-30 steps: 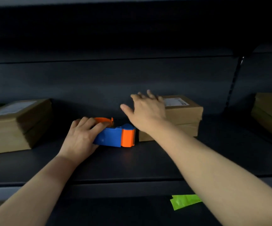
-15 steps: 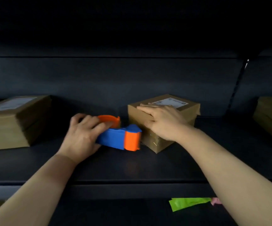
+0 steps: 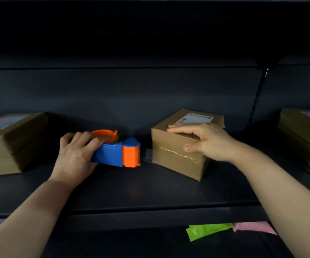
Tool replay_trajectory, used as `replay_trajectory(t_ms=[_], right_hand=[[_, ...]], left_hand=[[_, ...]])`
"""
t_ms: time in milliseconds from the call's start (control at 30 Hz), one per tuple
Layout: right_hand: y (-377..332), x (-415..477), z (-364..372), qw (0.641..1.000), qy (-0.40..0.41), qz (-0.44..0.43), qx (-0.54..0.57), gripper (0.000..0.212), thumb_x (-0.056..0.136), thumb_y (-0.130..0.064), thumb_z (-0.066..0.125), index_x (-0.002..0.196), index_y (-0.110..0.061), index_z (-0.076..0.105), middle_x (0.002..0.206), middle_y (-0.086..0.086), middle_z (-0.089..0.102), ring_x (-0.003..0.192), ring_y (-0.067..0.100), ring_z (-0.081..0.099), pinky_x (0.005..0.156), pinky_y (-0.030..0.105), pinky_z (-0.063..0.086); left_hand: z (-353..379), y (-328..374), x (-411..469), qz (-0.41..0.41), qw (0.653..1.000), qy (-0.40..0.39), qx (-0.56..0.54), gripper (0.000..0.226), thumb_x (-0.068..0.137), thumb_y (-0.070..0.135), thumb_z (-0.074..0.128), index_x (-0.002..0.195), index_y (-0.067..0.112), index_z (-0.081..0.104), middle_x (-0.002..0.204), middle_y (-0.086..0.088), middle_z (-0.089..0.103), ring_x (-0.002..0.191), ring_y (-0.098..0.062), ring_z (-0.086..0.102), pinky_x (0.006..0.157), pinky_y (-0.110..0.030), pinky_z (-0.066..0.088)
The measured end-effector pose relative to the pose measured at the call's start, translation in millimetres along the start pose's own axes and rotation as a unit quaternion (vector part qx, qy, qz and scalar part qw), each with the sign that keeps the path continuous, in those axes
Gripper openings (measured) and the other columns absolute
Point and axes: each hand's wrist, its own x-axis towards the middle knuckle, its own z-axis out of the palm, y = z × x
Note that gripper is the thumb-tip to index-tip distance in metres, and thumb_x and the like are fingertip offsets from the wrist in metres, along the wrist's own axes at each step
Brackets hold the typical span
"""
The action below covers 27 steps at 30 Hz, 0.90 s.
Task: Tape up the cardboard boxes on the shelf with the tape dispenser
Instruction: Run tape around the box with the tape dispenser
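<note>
Both hands are on a dark shelf (image 3: 159, 190) in dim light. Left hand (image 3: 76, 155) curls round the tape dispenser (image 3: 113, 155) lying on the shelf; right hand (image 3: 208, 144) clasps the taped cardboard box (image 3: 172, 157) just beside it.

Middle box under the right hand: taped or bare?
Taped, at least on the near side: a shiny tape strip crosses the box below the right hand. Top seam: cannot tell.

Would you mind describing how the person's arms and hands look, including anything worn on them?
The left hand and right hand are bare: no gloves, and no rings that the dim light shows. Both forearms are uncovered to the frame's edge, with no sleeve, watch or bracelet in view.
</note>
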Motion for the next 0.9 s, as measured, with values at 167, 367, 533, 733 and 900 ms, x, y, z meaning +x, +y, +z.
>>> replay_trajectory(t_ms=[167, 367, 533, 733, 900], right_hand=[[5, 3, -2, 0.997, -0.033, -0.011, 0.075, 0.068, 0.085, -0.011, 0.069, 0.111, -0.071, 0.050, 0.140, -0.036, 0.042, 0.135, -0.001, 0.033, 0.112, 0.029, 0.025], [5, 12, -9, 0.987, -0.074, -0.014, 0.145, 0.068, 0.079, 0.004, 0.066, 0.108, -0.057, 0.063, 0.129, -0.036, 0.051, 0.127, -0.002, 0.042, 0.103, 0.026, 0.033], [-20, 14, -4, 0.998, 0.036, -0.019, -0.041, 0.060, 0.077, 0.007, 0.050, 0.106, -0.044, 0.062, 0.105, -0.027, 0.050, 0.108, -0.003, 0.049, 0.085, 0.020, 0.040], [-27, 21, 69, 0.924, 0.342, -0.018, -0.168, 0.040, 0.085, -0.059, 0.051, 0.084, -0.021, 0.063, 0.088, -0.004, 0.057, 0.083, 0.018, 0.057, 0.073, 0.035, 0.042], [-21, 26, 58, 0.942, 0.318, -0.053, -0.094, 0.015, 0.078, -0.036, 0.057, 0.082, -0.022, 0.058, 0.086, -0.008, 0.066, 0.082, 0.018, 0.063, 0.077, 0.034, 0.044]], left_hand=[[4, 2, 3, -0.001, 1.000, -0.029, 0.012, 0.058, 0.066, 0.028, 0.052, 0.125, 0.026, 0.055, 0.096, -0.002, 0.056, 0.092, -0.028, 0.051, 0.086, -0.049, 0.035], [5, 9, 8, 0.016, 0.999, -0.011, 0.028, 0.065, 0.061, 0.019, 0.061, 0.125, 0.029, 0.050, 0.097, -0.002, 0.056, 0.091, -0.028, 0.051, 0.086, -0.048, 0.036], [4, 31, 15, 0.081, 0.996, 0.026, 0.015, 0.057, 0.068, 0.024, 0.047, 0.125, 0.025, 0.049, 0.099, -0.004, 0.061, 0.088, -0.028, 0.053, 0.084, -0.048, 0.039], [4, 35, 15, 0.086, 0.996, 0.031, -0.010, 0.055, 0.069, 0.025, 0.049, 0.124, 0.025, 0.050, 0.100, -0.003, 0.061, 0.088, -0.027, 0.055, 0.083, -0.048, 0.040], [1, 32, 14, 0.114, 0.993, 0.024, -0.010, 0.058, 0.067, 0.025, 0.052, 0.124, 0.024, 0.050, 0.095, 0.000, 0.061, 0.085, -0.026, 0.058, 0.086, -0.045, 0.039]])
